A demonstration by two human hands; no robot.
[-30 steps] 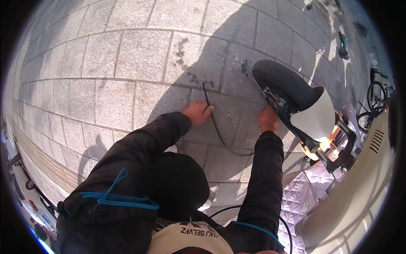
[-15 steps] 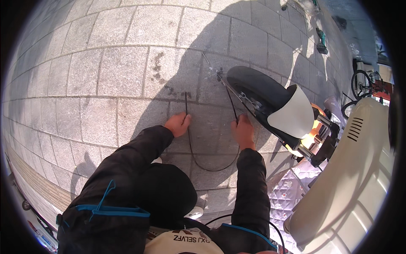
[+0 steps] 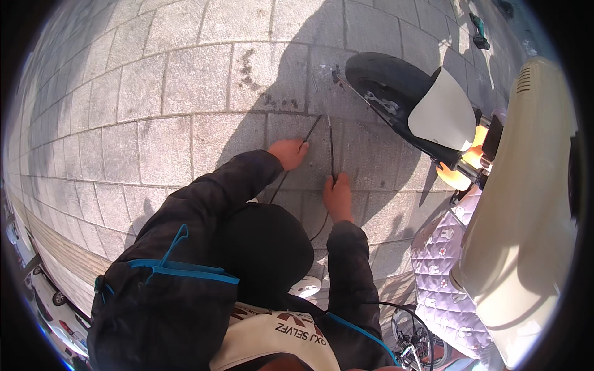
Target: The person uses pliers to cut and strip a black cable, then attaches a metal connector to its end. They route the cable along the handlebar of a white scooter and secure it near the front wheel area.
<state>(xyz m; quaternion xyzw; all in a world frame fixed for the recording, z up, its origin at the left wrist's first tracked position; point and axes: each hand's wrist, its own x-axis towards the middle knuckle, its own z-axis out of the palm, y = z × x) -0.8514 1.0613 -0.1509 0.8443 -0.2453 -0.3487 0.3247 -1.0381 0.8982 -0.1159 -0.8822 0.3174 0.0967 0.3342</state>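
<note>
My left hand (image 3: 288, 153) is closed on a thin black cable (image 3: 312, 130), one end of which sticks up past the fingers. Just to the right and nearer, my right hand (image 3: 338, 196) pinches the same cable close to its other end, which points away from me. The two ends nearly meet above the paving; whether they touch I cannot tell. Between the hands the cable hangs in a loop toward me, partly hidden by my knee. To the right of both hands is a scooter's front wheel (image 3: 371, 77) with a white mudguard (image 3: 444, 114).
The scooter's cream body (image 3: 520, 204) fills the right side, with a purple quilted cover (image 3: 442, 272) below it. A green power tool (image 3: 478, 32) lies on the paving at the far right. A bicycle (image 3: 411, 343) stands at the lower right; a white car (image 3: 62, 303) is at the lower left.
Both hands have come closer together, the left moving right and away from me. The cable's ends, wide apart before, now lie side by side. The right end has come away from the wheel.
</note>
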